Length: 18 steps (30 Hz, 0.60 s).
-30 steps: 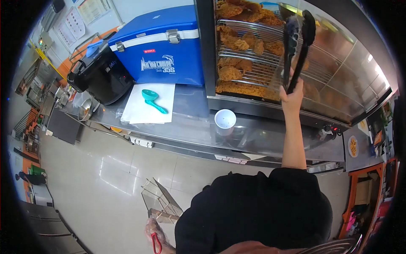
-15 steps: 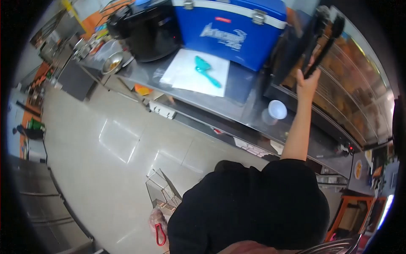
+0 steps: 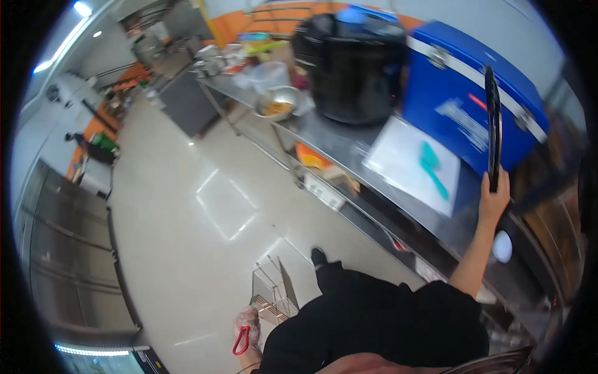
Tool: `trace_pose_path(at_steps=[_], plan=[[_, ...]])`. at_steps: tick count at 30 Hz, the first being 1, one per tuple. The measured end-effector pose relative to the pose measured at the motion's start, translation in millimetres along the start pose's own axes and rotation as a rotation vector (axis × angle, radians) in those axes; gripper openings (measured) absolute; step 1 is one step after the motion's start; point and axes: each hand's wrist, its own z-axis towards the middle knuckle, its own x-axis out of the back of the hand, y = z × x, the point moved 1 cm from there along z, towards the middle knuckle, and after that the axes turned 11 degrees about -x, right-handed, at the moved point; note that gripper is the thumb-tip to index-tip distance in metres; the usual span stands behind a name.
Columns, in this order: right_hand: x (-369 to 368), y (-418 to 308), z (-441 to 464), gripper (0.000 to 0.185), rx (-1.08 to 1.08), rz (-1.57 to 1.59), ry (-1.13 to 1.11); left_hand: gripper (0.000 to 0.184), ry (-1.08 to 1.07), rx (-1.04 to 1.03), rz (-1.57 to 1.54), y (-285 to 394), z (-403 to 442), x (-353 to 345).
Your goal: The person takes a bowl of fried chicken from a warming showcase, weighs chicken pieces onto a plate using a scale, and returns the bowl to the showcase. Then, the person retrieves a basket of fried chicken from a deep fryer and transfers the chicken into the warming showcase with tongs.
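My right hand (image 3: pixel 496 201) is raised over the metal counter, closed around black tongs (image 3: pixel 494 124) that point upward. Low by my left side, my left hand (image 3: pixel 246 319), in a clear plastic glove, grips a wire fryer basket (image 3: pixel 269 305) by its handle; the red loop of the handle (image 3: pixel 241 341) sticks out behind the fingers. What the basket contains, if anything, I cannot make out. A teal scoop (image 3: pixel 434 169) lies on a white sheet (image 3: pixel 392 149) on the counter, left of the tongs. Below my right wrist is a white cup (image 3: pixel 502 247).
A blue cooler box (image 3: pixel 448 87) and a large black cooker (image 3: pixel 352 75) stand along the back of the counter (image 3: pixel 349 146). A metal bowl (image 3: pixel 280 103) with food sits at its far end. Steel refrigerators (image 3: pixel 68 243) line the left; floor (image 3: pixel 174 249) lies between. A person (image 3: pixel 90 149) is far off.
The view has swung left, and my foot now shows ahead. The tongs have come away from the glass display case and now stand before the cooler, their arms closer together. The basket stays in my left hand.
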Motion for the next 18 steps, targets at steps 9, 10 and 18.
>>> trace_pose_path(at_steps=[9,10,18], plan=[[-363.6,-306.4,-68.9,0.046,0.269,0.551,-0.819,0.017,-0.068,-0.083,-0.141,59.0,75.8,-216.8],[-406.6,-340.3,-94.5,0.043,0.298,0.694,-0.935,0.017,-0.094,-0.091,-0.143,67.9,76.6,-234.0],[-629.5,-553.6,-246.8,0.036,-0.174,0.899,-1.886,0.010,-0.358,-0.338,-0.218,144.8,133.8,-319.2]])
